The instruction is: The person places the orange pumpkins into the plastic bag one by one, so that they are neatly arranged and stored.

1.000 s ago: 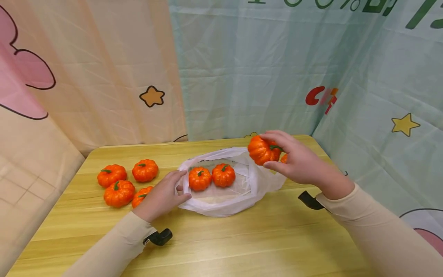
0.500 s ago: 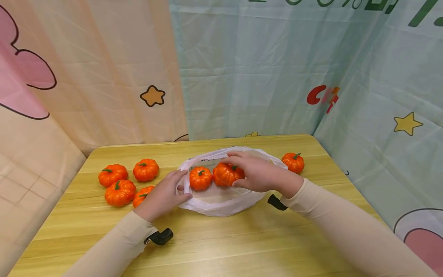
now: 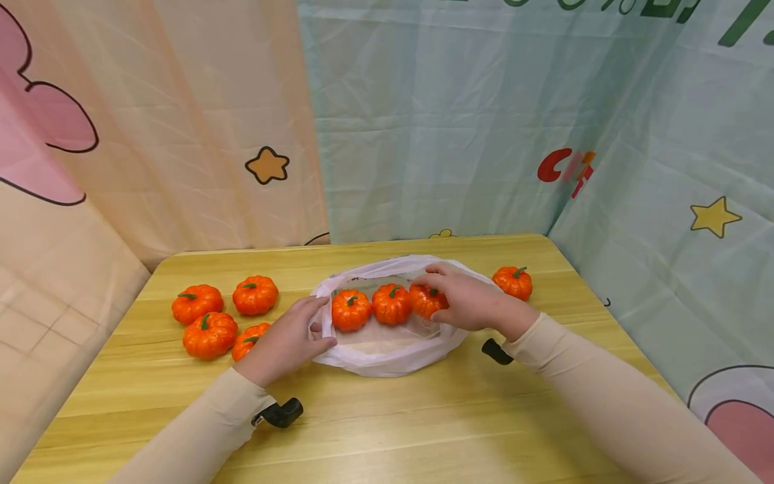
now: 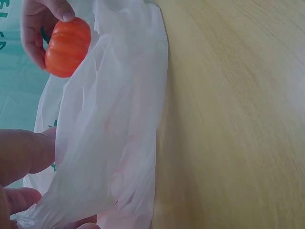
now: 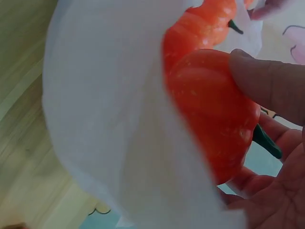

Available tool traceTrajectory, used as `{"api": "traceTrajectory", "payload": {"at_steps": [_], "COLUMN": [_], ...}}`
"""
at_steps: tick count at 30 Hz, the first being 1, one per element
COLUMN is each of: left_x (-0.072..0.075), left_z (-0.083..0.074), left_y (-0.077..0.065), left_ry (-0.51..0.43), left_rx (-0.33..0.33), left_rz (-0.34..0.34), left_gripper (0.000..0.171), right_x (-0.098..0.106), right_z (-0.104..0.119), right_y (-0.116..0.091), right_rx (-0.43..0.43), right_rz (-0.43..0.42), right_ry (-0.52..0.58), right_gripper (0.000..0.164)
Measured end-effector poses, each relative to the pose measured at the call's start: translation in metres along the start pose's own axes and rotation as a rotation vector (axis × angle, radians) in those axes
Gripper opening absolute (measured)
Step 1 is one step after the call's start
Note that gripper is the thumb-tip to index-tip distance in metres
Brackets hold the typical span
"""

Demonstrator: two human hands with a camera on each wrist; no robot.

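The right hand grips a pumpkin just to its left, within the bag, right of the middle pumpkin; the left hand, farther off, pinches the bag's left side

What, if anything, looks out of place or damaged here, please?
Nothing looks spilled or damaged. The right hand holds a pumpkin at the white bag's open mouth. The one mild oddity is a lone pumpkin right of the bag, away from the others.
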State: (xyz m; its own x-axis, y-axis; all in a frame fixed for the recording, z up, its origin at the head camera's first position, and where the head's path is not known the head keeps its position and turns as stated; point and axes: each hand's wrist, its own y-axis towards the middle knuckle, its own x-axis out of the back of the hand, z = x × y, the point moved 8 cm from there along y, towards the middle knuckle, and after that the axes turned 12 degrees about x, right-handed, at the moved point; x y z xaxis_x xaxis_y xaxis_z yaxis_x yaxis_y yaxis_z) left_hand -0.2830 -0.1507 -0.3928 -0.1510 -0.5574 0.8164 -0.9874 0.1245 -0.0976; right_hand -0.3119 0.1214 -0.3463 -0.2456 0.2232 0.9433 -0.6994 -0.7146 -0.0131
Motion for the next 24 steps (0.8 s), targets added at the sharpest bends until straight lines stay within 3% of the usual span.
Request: {"api": "traceTrajectory", "payload": {"at_steps": [9, 24], "left_x": [-0.001, -0.002], "left_z": [0.000, 0.001], "left_y": [0.000, 0.000], "left_ry": [0.006, 0.010], "left_rx": [0.000, -0.001], "left_rz": [0.001, 0.005], "left_gripper": [0.080, 0.080], "right_x": [-0.003, -0.010], "right_z": [-0.022, -0.032], "right_y": [-0.006, -0.007], "right_rx": [-0.076, -0.072], "right_rz": [0.008, 0.028], "right_ry": [-0.001, -0.024], "right_gripper": [0.064, 0.066]}}
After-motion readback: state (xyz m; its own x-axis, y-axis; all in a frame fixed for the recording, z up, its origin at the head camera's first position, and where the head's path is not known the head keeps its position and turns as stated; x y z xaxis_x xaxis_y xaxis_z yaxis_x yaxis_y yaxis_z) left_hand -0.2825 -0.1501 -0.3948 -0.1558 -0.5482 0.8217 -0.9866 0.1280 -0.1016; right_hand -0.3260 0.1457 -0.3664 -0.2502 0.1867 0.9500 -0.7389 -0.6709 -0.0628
